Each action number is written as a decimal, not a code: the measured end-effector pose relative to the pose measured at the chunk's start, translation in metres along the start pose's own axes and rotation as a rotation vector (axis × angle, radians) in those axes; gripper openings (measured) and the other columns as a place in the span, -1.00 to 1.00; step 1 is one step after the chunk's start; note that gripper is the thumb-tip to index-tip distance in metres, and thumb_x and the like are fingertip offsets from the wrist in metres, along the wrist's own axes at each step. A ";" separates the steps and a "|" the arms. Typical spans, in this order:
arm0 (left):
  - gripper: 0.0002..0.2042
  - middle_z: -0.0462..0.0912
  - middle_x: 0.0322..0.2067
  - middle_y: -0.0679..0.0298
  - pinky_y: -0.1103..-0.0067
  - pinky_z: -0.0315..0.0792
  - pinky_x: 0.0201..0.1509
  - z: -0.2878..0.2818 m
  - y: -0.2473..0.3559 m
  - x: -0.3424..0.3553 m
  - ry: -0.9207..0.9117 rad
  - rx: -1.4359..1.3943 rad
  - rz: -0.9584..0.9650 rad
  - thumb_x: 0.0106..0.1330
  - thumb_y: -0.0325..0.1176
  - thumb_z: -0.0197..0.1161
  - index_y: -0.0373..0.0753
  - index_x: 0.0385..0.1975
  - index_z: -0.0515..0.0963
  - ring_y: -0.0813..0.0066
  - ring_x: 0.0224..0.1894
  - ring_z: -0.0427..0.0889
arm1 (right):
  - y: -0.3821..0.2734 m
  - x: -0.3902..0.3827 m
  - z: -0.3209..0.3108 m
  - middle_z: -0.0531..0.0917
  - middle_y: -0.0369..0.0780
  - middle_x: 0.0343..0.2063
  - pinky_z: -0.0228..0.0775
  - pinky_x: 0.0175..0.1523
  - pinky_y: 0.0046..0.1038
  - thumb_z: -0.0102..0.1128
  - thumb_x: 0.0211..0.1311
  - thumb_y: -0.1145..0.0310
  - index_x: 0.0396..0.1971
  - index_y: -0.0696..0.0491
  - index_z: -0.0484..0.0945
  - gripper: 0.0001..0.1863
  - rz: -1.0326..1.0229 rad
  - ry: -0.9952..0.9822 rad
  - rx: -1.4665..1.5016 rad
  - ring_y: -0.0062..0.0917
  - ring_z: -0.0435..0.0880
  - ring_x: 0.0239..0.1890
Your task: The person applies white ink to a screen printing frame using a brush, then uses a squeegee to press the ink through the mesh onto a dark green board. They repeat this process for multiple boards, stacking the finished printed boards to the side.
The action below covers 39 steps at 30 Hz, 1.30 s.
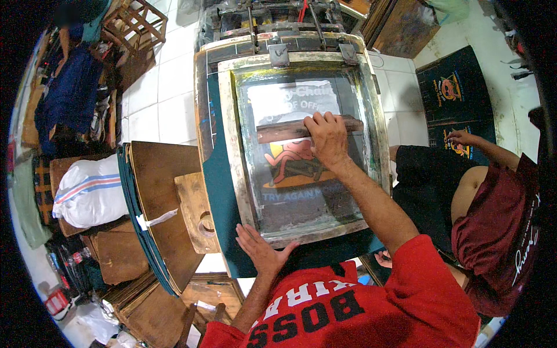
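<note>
My right hand (328, 139) is closed around the wooden squeegee (281, 131), which lies crosswise on the mesh inside a screen-printing frame (231, 156). White ink (267, 101) is spread on the mesh beyond the squeegee. Through the mesh, a coloured cartoon figure and lettering show on the near side of the squeegee. My left hand (261, 246) rests with fingers spread on the frame's near left corner. Under the frame lies dark teal fabric (217, 197), sticking out at the left and near sides. The squeegee's lower edge is hidden.
Metal hinge clamps (279, 55) hold the frame's far side. To the left stand brown boards (165, 214), a striped white bundle (87, 191) and a wooden stool (136, 26). At right, a person in maroon (493, 220) reaches toward printed dark fabric (455, 87).
</note>
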State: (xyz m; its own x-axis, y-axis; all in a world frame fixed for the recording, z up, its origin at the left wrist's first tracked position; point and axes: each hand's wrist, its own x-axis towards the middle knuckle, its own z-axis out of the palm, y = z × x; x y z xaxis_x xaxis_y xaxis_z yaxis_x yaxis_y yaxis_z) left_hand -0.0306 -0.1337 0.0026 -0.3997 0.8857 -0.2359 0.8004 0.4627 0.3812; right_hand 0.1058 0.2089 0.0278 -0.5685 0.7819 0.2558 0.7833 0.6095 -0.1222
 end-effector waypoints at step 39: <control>0.30 0.41 0.22 -0.21 0.25 0.38 0.34 -0.064 -0.022 0.004 -0.019 -0.599 0.063 -0.05 -0.27 0.68 -0.40 0.57 -0.23 -0.10 0.26 0.46 | -0.054 -0.086 -0.068 0.61 -0.14 -0.01 0.10 0.31 -0.01 0.35 0.21 0.16 0.05 0.00 0.63 -0.57 0.269 0.135 0.179 -0.18 0.49 0.17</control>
State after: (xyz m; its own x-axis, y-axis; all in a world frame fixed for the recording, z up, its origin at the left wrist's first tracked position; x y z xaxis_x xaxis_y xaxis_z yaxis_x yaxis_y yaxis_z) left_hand -0.0788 -0.1383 0.0507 -0.3468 0.9140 -0.2103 0.4291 0.3541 0.8310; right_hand 0.1298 0.0996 0.0770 -0.3000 0.9004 0.3151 0.8373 0.4068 -0.3652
